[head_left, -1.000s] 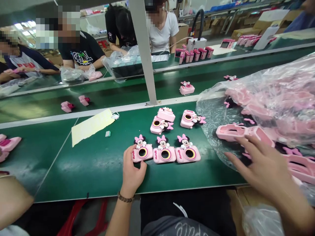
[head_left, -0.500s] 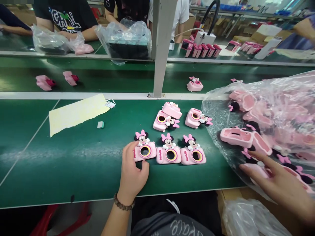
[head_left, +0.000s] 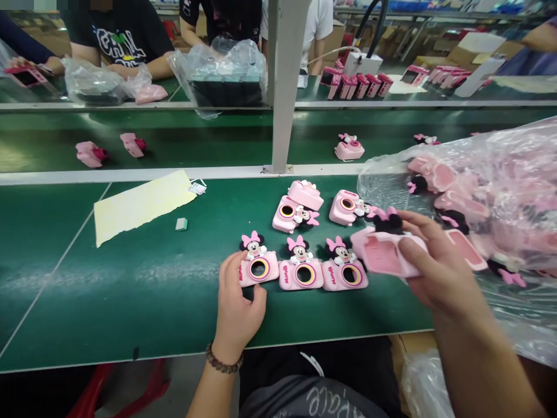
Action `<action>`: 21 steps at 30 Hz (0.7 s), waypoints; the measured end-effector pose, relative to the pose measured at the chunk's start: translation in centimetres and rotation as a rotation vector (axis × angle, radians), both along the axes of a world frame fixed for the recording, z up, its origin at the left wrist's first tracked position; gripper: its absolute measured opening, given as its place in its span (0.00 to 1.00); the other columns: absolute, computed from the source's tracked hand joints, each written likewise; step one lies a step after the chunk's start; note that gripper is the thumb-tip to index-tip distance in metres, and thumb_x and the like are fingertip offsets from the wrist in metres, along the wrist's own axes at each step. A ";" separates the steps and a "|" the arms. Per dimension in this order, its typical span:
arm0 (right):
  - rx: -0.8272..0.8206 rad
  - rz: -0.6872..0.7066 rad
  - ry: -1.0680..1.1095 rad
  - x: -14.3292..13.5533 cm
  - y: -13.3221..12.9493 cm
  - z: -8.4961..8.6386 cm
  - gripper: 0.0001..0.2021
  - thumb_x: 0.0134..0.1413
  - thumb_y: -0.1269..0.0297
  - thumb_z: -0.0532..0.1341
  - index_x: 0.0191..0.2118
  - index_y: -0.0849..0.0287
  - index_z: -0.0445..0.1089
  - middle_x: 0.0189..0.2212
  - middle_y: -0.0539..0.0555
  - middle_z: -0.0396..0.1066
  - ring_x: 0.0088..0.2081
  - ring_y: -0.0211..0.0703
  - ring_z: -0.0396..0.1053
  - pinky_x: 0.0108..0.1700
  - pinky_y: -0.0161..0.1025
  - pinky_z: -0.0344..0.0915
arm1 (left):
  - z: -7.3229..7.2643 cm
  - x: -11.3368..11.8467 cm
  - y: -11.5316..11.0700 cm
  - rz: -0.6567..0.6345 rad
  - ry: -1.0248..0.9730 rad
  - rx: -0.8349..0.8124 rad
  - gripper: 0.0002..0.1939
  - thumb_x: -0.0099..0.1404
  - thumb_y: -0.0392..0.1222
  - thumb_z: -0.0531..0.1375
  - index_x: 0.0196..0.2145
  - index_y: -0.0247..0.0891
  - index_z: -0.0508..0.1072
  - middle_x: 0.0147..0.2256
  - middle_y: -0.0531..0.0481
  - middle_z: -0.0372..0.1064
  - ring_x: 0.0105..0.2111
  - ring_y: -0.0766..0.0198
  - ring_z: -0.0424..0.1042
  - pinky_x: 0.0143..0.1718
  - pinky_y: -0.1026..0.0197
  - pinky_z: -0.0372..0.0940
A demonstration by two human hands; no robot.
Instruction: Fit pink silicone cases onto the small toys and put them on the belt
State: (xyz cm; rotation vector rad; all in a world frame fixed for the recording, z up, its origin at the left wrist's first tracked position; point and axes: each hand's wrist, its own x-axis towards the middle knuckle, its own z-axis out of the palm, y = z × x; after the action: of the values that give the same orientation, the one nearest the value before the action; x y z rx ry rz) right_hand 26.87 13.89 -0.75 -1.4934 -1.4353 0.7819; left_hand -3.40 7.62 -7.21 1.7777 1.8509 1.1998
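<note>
Three pink silicone camera cases with cartoon mouse heads and round front openings lie side by side on the green bench. My left hand (head_left: pixel 241 302) grips the left end of the leftmost case (head_left: pixel 260 268), fingers curled over it, thumb at its lower edge. The middle case (head_left: pixel 301 274) and the right one (head_left: pixel 348 274) lie flat, face up. My right hand (head_left: pixel 435 258) holds up another pink camera case (head_left: pixel 378 252), hollow back towards me, just above the right end of the row. Behind the row lie a single case (head_left: pixel 343 208) and a stacked pair (head_left: pixel 287 213).
A clear plastic bag (head_left: pixel 513 186) full of pink cases covers the right side. At left lie a yellow paper sheet (head_left: pixel 143 203) and a small pale block (head_left: pixel 181 224). A metal post (head_left: pixel 285 87) stands in front. Across the conveyor (head_left: pixel 209 139), several people sit working.
My right hand has come out of the bag and moved left with a pink case in it. My left hand stays on the leftmost case. Pink items on the conveyor have shifted slightly right.
</note>
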 end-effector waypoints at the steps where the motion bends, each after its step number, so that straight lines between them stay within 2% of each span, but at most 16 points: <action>1: -0.053 -0.003 0.137 0.0 0.4 -0.8 0.25 0.56 0.47 0.60 0.57 0.51 0.63 0.52 0.59 0.70 0.48 0.56 0.72 0.42 0.48 0.73 | 0.0 0.0 0.0 0.005 0.009 0.003 0.28 0.59 0.30 0.55 0.57 0.39 0.60 0.52 0.41 0.62 0.55 0.52 0.63 0.59 0.49 0.62; 3: -0.129 -0.017 0.343 0.4 0.8 -2.1 0.24 0.57 0.46 0.58 0.55 0.51 0.62 0.53 0.59 0.69 0.50 0.56 0.72 0.42 0.49 0.73 | 0.0 0.0 0.1 0.015 0.020 0.004 0.28 0.58 0.30 0.56 0.57 0.39 0.61 0.52 0.41 0.62 0.55 0.52 0.63 0.58 0.49 0.62; 5: -0.123 -0.042 0.365 1.1 0.5 -2.6 0.23 0.59 0.47 0.55 0.56 0.50 0.61 0.56 0.59 0.67 0.51 0.57 0.71 0.44 0.51 0.73 | 0.0 0.0 0.2 0.019 0.027 0.003 0.28 0.58 0.31 0.56 0.56 0.39 0.61 0.52 0.41 0.63 0.54 0.52 0.64 0.58 0.49 0.62; 10: 0.069 -0.158 0.260 2.9 -2.9 -1.1 0.26 0.61 0.46 0.48 0.61 0.49 0.58 0.58 0.62 0.63 0.56 0.64 0.67 0.47 0.60 0.70 | 0.0 0.1 0.4 0.028 0.034 -0.009 0.27 0.58 0.33 0.56 0.56 0.39 0.62 0.51 0.41 0.63 0.53 0.51 0.64 0.57 0.48 0.62; 13: 0.261 -0.235 -0.037 2.6 -5.7 -0.8 0.24 0.57 0.51 0.57 0.58 0.50 0.63 0.56 0.61 0.65 0.57 0.66 0.64 0.55 0.62 0.64 | 0.0 0.1 0.4 0.037 0.033 -0.004 0.28 0.58 0.33 0.57 0.56 0.39 0.62 0.52 0.41 0.63 0.53 0.51 0.64 0.58 0.48 0.61; 15: 0.295 -0.189 -0.343 1.8 -7.4 -1.9 0.23 0.54 0.57 0.62 0.56 0.50 0.65 0.55 0.61 0.65 0.56 0.65 0.64 0.59 0.61 0.61 | -0.1 0.0 0.4 0.039 0.023 -0.006 0.28 0.57 0.33 0.57 0.57 0.39 0.61 0.52 0.41 0.63 0.53 0.51 0.65 0.59 0.48 0.61; 18: 0.208 -0.096 -0.678 0.3 -9.2 -4.6 0.24 0.55 0.57 0.62 0.57 0.49 0.63 0.55 0.62 0.63 0.53 0.66 0.65 0.56 0.65 0.60 | -0.2 0.0 0.3 0.039 0.006 -0.006 0.30 0.56 0.32 0.58 0.57 0.39 0.60 0.51 0.42 0.63 0.53 0.52 0.66 0.58 0.48 0.62; 21: 0.119 -0.052 -0.715 0.1 -9.5 -6.3 0.32 0.56 0.51 0.60 0.63 0.54 0.54 0.57 0.66 0.60 0.55 0.71 0.62 0.55 0.69 0.58 | -0.2 0.1 0.1 0.039 0.011 0.019 0.30 0.56 0.31 0.58 0.57 0.40 0.61 0.51 0.42 0.64 0.53 0.53 0.66 0.58 0.49 0.63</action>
State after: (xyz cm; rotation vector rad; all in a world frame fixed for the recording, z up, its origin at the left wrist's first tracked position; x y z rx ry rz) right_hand 26.92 4.38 -7.04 -1.7972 -1.9016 0.1064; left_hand -3.32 7.73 -7.43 1.7696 1.8945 1.2281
